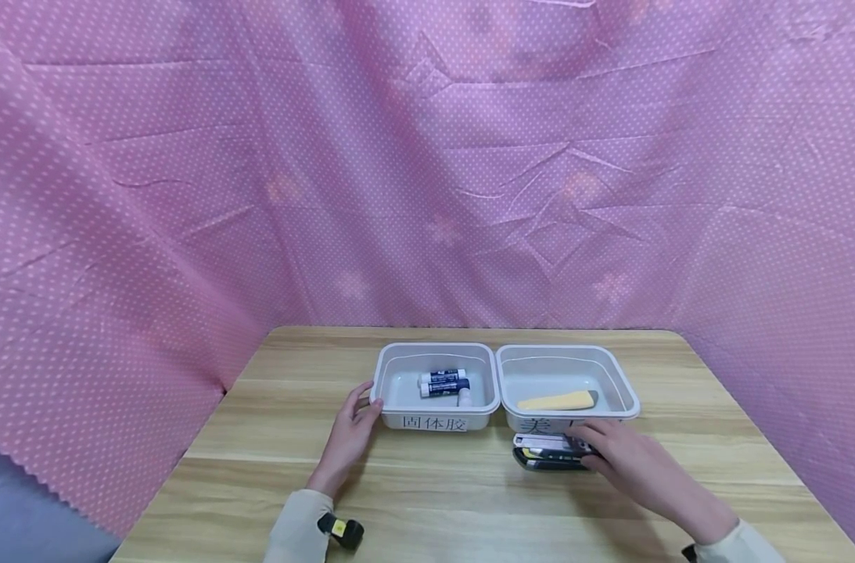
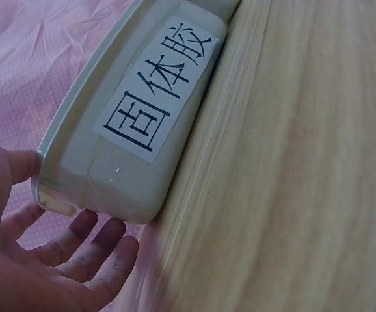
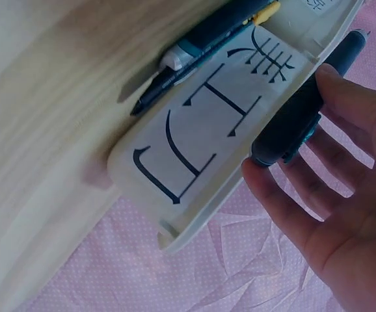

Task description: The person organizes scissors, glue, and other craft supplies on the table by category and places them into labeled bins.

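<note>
My left hand grips the left end of a white plastic box, thumb and fingers around its rim corner. Inside lie several glue sticks, dark blue and white. In the right wrist view, my right hand holds a dark utility knife between thumb and fingers, close over the front rim of a second white box. A yellow utility knife lies in that box. Before it on the table, other utility knives lie side by side, partly hidden by the right hand in the head view.
Both boxes stand next to each other on a wooden table; their fronts carry paper labels with black Chinese characters. Pink dotted cloth hangs behind and along the sides. A black strap with a yellow mark is on the left wrist.
</note>
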`<state>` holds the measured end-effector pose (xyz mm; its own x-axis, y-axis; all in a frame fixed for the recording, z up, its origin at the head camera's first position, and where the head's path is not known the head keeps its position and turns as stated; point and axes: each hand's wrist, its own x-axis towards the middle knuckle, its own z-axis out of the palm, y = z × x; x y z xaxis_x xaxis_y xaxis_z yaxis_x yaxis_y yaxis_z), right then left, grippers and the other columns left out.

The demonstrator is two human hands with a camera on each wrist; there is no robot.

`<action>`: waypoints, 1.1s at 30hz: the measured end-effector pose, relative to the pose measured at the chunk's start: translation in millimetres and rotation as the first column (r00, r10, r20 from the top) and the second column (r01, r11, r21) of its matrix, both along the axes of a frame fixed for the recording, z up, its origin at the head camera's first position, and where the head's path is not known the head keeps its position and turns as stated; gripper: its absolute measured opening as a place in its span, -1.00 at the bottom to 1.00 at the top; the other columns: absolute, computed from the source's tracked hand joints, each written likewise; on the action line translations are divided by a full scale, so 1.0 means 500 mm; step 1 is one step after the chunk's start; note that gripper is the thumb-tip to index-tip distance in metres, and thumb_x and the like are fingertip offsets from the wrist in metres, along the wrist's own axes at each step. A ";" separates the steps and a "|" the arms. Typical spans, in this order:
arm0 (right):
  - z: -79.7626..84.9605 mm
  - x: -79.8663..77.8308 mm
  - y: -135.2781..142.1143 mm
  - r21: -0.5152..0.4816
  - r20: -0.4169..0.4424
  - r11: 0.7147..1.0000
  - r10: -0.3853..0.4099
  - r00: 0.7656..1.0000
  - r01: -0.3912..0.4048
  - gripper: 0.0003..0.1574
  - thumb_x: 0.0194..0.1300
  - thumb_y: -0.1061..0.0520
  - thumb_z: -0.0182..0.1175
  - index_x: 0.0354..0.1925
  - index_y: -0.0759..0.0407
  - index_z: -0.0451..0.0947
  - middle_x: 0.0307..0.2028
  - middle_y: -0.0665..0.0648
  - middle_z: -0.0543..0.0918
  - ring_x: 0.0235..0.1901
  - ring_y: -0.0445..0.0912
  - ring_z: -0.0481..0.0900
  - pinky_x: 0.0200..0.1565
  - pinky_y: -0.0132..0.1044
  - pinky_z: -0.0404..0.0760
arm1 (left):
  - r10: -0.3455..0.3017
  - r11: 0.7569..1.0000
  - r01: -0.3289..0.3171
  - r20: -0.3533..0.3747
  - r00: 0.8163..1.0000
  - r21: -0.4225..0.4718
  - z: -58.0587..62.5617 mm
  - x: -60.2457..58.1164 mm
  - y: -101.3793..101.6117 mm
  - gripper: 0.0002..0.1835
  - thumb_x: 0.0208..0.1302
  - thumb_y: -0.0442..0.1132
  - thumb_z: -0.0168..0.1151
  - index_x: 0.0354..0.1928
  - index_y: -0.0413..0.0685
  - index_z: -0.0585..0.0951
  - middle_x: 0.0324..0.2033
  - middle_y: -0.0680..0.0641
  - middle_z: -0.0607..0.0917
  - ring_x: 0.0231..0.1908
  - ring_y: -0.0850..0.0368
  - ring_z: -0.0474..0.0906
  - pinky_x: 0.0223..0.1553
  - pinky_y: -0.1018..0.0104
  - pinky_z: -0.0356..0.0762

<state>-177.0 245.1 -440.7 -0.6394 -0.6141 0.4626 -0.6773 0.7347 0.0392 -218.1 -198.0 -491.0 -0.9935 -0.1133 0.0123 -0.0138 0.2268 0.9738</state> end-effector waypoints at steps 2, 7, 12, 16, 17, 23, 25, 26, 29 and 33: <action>0.005 -0.001 0.001 -0.004 0.001 1.000 -0.012 1.000 0.012 -0.44 0.07 0.12 0.55 0.08 0.02 0.67 -0.02 0.03 0.72 -0.08 -0.01 0.71 -0.17 -0.04 0.74 | 0.000 1.000 0.000 -0.001 1.000 -0.001 0.000 -0.001 0.000 -0.37 0.56 0.02 0.10 0.56 0.09 0.23 0.38 -0.30 0.44 0.36 -0.27 0.43 0.40 -0.14 0.38; 0.017 -0.004 0.002 -0.031 0.027 0.999 -0.026 0.999 0.026 -0.45 0.14 0.14 0.51 0.12 0.01 0.65 -0.02 0.00 0.71 -0.09 -0.05 0.69 -0.26 -0.08 0.72 | 0.006 1.000 -0.006 -0.003 1.000 -0.006 -0.004 -0.002 -0.001 -0.37 0.55 0.05 0.10 0.55 0.09 0.24 0.36 -0.28 0.47 0.35 -0.25 0.45 0.39 -0.13 0.40; 0.028 -0.009 0.004 -0.043 0.034 0.998 -0.038 0.999 0.039 -0.48 0.16 0.17 0.50 0.11 -0.01 0.64 -0.05 -0.02 0.70 -0.08 -0.06 0.68 -0.23 -0.07 0.72 | 0.009 1.000 -0.009 0.002 1.000 -0.003 -0.006 -0.004 -0.002 -0.36 0.55 0.05 0.11 0.55 0.11 0.25 0.36 -0.27 0.47 0.35 -0.24 0.45 0.40 -0.12 0.39; 0.032 -0.017 0.007 -0.033 0.043 0.998 -0.046 0.998 0.048 -0.49 0.17 0.18 0.49 0.11 0.04 0.65 -0.06 0.02 0.70 -0.07 -0.05 0.67 -0.15 -0.05 0.74 | 0.007 1.000 -0.007 0.004 1.000 0.002 -0.005 -0.003 -0.002 -0.37 0.55 0.05 0.10 0.55 0.11 0.24 0.36 -0.26 0.46 0.35 -0.24 0.45 0.41 -0.12 0.38; 0.033 -0.019 0.007 -0.032 0.046 0.998 -0.048 0.998 0.049 -0.50 0.18 0.18 0.49 0.10 0.05 0.66 -0.07 0.02 0.70 -0.08 -0.06 0.67 -0.15 -0.05 0.74 | 0.007 1.000 -0.007 0.005 1.000 0.002 -0.004 -0.002 -0.002 -0.37 0.55 0.05 0.10 0.55 0.12 0.24 0.36 -0.26 0.46 0.35 -0.24 0.45 0.41 -0.13 0.38; 0.033 -0.035 0.012 -0.026 0.050 0.999 -0.041 0.998 0.043 -0.54 0.19 0.17 0.48 0.08 0.06 0.66 -0.08 0.02 0.69 -0.11 -0.09 0.66 -0.19 -0.07 0.74 | 0.005 1.000 -0.005 -0.007 1.000 0.007 -0.006 -0.002 -0.001 -0.38 0.55 0.03 0.11 0.54 0.10 0.26 0.35 -0.28 0.47 0.34 -0.24 0.46 0.40 -0.12 0.38; 0.034 -0.039 0.015 -0.036 0.045 0.999 -0.032 0.998 0.034 -0.55 0.19 0.18 0.48 0.07 0.05 0.66 -0.08 0.02 0.70 -0.09 -0.07 0.67 -0.19 -0.05 0.74 | 0.005 1.000 -0.005 -0.008 1.000 0.009 -0.006 -0.002 -0.001 -0.38 0.55 0.02 0.11 0.54 0.10 0.26 0.35 -0.28 0.47 0.34 -0.24 0.46 0.40 -0.12 0.38; 0.034 -0.042 0.015 -0.040 0.041 0.999 -0.031 0.999 0.032 -0.55 0.19 0.19 0.48 0.07 0.05 0.66 -0.08 0.02 0.70 -0.08 -0.07 0.68 -0.18 -0.05 0.74 | 0.005 1.000 -0.005 -0.008 1.000 0.008 -0.005 -0.002 -0.001 -0.38 0.55 0.02 0.11 0.54 0.10 0.26 0.35 -0.28 0.47 0.35 -0.24 0.46 0.40 -0.12 0.39; 0.036 -0.048 0.018 -0.051 0.035 0.998 -0.029 0.999 0.031 -0.54 0.19 0.21 0.48 0.07 0.05 0.66 -0.06 0.03 0.71 -0.06 -0.04 0.69 -0.16 -0.02 0.74 | 0.004 1.000 -0.004 -0.012 1.000 0.012 -0.006 -0.004 -0.001 -0.38 0.55 0.01 0.12 0.54 0.09 0.26 0.35 -0.29 0.47 0.35 -0.25 0.46 0.40 -0.11 0.39; 0.040 -0.057 0.021 -0.045 0.055 0.998 -0.048 0.997 0.051 -0.54 0.19 0.22 0.47 0.08 0.07 0.66 -0.05 0.06 0.71 -0.04 -0.02 0.69 -0.13 0.00 0.74 | 0.006 1.000 -0.006 -0.015 1.000 0.014 -0.007 -0.004 -0.001 -0.38 0.55 0.00 0.12 0.54 0.08 0.26 0.35 -0.30 0.47 0.34 -0.25 0.46 0.40 -0.11 0.39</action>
<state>-205.7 255.8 -420.7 -0.6934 -0.5599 0.4536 -0.6403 0.7675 -0.0314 -220.3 -198.4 -494.3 -0.9925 -0.1193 0.0257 -0.0003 0.2133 0.9770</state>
